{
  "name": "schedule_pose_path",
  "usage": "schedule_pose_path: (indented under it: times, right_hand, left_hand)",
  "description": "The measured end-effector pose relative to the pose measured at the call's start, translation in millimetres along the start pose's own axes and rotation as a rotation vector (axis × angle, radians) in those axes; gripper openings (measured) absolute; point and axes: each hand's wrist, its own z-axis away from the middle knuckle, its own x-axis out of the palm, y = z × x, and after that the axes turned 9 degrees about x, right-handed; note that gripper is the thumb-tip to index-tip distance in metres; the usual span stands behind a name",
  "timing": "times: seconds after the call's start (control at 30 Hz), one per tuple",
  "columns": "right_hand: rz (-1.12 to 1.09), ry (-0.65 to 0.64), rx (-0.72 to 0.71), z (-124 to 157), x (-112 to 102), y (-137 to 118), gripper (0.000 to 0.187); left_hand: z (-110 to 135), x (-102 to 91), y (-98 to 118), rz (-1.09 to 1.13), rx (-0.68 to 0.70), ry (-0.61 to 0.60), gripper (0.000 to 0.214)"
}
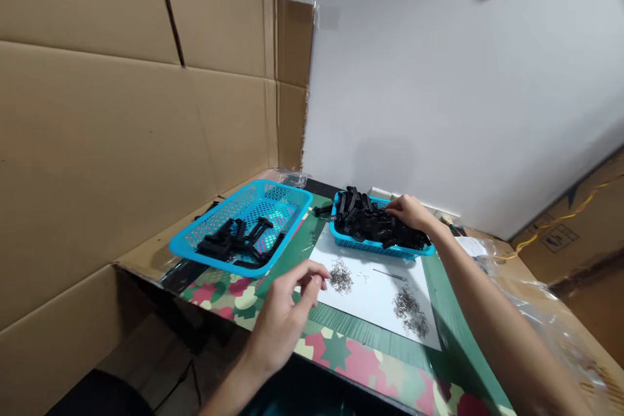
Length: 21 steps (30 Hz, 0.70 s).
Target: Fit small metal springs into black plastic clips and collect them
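My right hand (409,211) reaches into the full blue basket (361,244), its fingers closed at the heap of black plastic parts (363,218). The fingertips are partly lost against the dark pieces, and they seem to pinch one. My left hand (290,312) hovers near the front edge of the table with its fingers curled and the thumb against the index finger. Whatever may be between those fingers is too small to make out. Just beyond it, a pile of small metal pieces (341,277) lies on a white sheet (361,302).
A second blue basket (287,198) at left holds several black parts (234,240). On the sheet lie a thin metal rod-like tool (389,273) and another pile of small metal pieces (410,313). Cardboard (224,117) walls the left side; clear plastic (541,312) lies at right.
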Motion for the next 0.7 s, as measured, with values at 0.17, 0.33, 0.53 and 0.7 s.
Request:
schedule_pose_path:
  times: [0.17, 0.33, 0.53, 0.7]
  right_hand:
    - [-0.014, 0.040, -0.038, 20, -15, 6, 0.024]
    - [-0.092, 0.287, -0.048, 61, -30, -8, 0.034]
    - [-0.076, 0.393, -0.261, 129, -12, -26, 0.030]
    - [0.011, 0.195, -0.245, 156, 24, -8, 0.033]
  left_hand:
    - [-35, -71.7, 0, -0.284, 0.054, 0.163, 0.027]
    - [-80, -142.0, -28, -0.938, -0.039, -0.037, 0.030]
    - [-120, -152.3, -65, -0.992, -0.047, -0.273, 0.029]
    - [-145, -143.0, -81, -0.944, -0.027, -0.360, 0.044]
